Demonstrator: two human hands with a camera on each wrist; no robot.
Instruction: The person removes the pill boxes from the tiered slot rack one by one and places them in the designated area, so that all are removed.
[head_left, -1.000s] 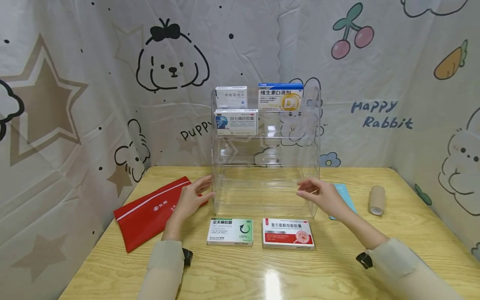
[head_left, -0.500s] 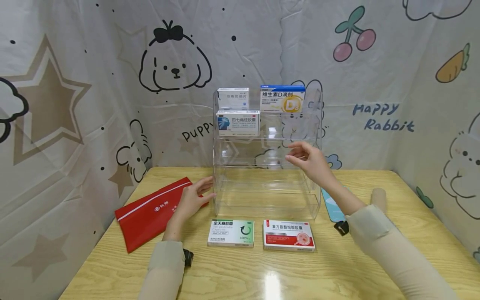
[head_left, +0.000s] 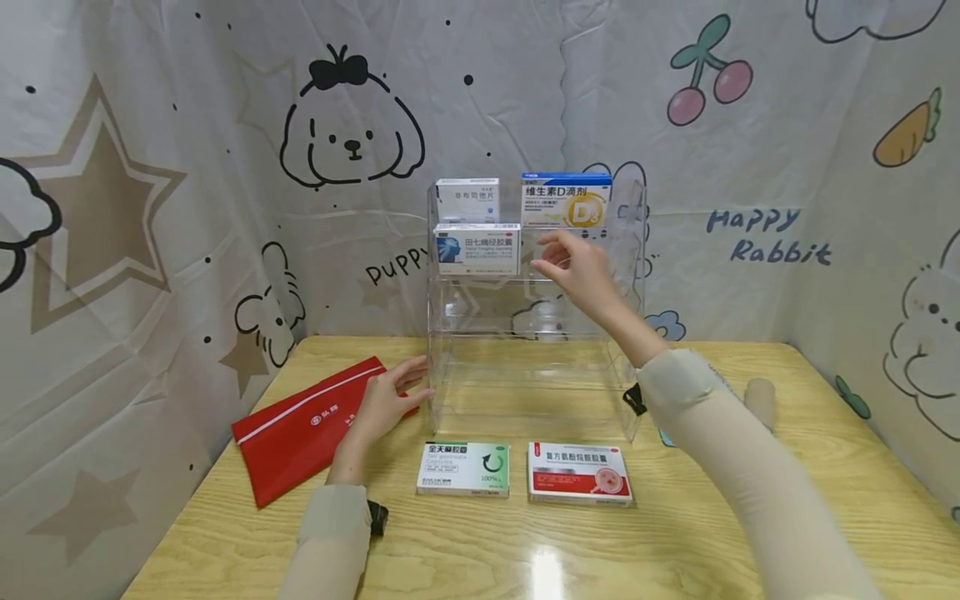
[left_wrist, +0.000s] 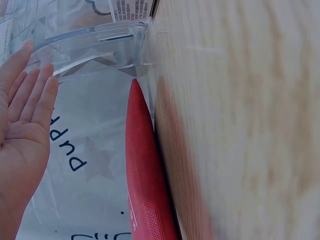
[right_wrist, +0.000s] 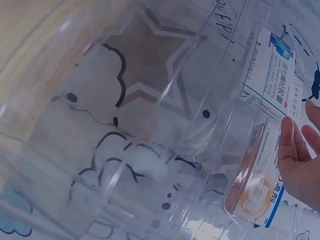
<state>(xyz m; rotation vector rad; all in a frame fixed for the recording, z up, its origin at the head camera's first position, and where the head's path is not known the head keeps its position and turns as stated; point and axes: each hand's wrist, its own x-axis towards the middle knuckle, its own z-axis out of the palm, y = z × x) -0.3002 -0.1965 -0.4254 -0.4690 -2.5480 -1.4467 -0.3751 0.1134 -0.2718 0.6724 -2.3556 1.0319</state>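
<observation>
A clear tiered acrylic rack (head_left: pixel 534 375) stands on the table. My left hand (head_left: pixel 384 406) is at its lower left side, fingertips right at the side wall; the left wrist view shows these fingers (left_wrist: pixel 31 100) fairly straight. My right hand (head_left: pixel 581 271) is raised before the second tier with nothing in its fingers. It is just right of a white medicine box with a blue head picture (head_left: pixel 477 252). Below the fingers in the right wrist view is the vitamin D box (right_wrist: pixel 257 175), which stands on the top tier beside a plain white medicine box (head_left: pixel 467 200).
In front of the rack lie a green-and-white capsule box (head_left: pixel 463 469) and a red-and-white capsule box (head_left: pixel 580 473). A red zip pouch (head_left: pixel 307 429) lies at the left. A tan roll (head_left: pixel 761 403) stands at the right, near a blue item (head_left: pixel 666 437) mostly behind the right sleeve.
My right hand has risen from the rack's lower right side, up and leftward to the second tier. My left hand has stayed at the left side. The boxes have not moved.
</observation>
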